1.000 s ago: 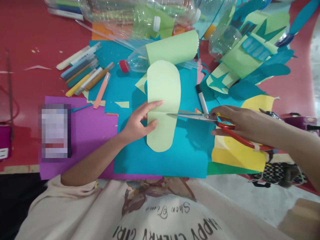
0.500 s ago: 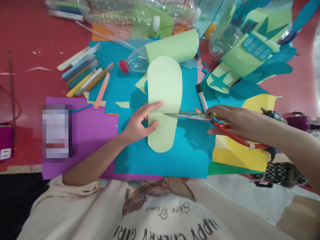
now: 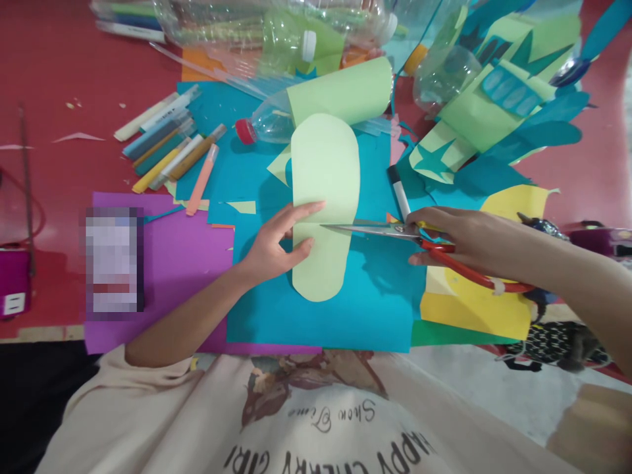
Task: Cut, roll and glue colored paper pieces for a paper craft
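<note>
A long pale green paper piece [image 3: 326, 164] with rounded ends is in front of me, a crosswise line running over it at mid-length. My left hand [image 3: 284, 240] grips its left edge, index finger and thumb on top and the other fingers partly hidden beneath. My right hand [image 3: 437, 234] holds red-handled scissors [image 3: 380, 228]. Their blades point left across the paper along that line, nearly closed, the tip not far from my left fingers. Behind the paper lies a plastic bottle [image 3: 274, 118] with a red cap, wrapped in green paper [image 3: 345, 89].
Blue sheets [image 3: 320, 326], a purple sheet [image 3: 182, 257] and yellow paper [image 3: 474, 309] cover the table. Several markers [image 3: 168, 141] lie left; a black-capped marker [image 3: 399, 191] is by the scissors. A phone [image 3: 113, 263] sits left. A decorated green paper-covered bottle [image 3: 474, 112] is at right.
The scissors' tip has shifted very slightly left over the paper. Both hands hold nearly the same positions, and the view has moved a little.
</note>
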A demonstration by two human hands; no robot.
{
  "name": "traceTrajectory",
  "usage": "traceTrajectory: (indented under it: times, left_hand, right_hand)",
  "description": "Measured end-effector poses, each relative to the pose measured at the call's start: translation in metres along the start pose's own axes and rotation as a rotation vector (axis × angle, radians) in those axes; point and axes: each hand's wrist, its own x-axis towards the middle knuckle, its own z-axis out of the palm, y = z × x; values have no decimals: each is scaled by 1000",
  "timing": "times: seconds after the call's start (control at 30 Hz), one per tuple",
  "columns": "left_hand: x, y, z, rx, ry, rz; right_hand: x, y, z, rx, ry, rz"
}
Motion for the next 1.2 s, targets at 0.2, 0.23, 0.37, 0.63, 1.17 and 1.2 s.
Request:
traceTrajectory:
  times: [0.2,0.23,0.37,0.63,1.17,1.2]
  left_hand:
    - [0,0,0,3,-5,1]
    - [0,0,0,2,-6,-3]
    - [1,1,0,8,-10,-25]
    - [1,0,0,14,-26,-27]
    - [0,0,2,-76,-79,-147]
    - [0,-1,2,-77,-81,-154]
  right_hand:
    - [-1,2,1,-8,22,-9]
    - [0,2,1,-8,23,-10]
    - [2,1,1,-1,0,0]
    - [2,-3,-4,21,-2,-18]
    - [1,6,-3,-70,104,-156]
    - [0,6,-3,-75,113,-165]
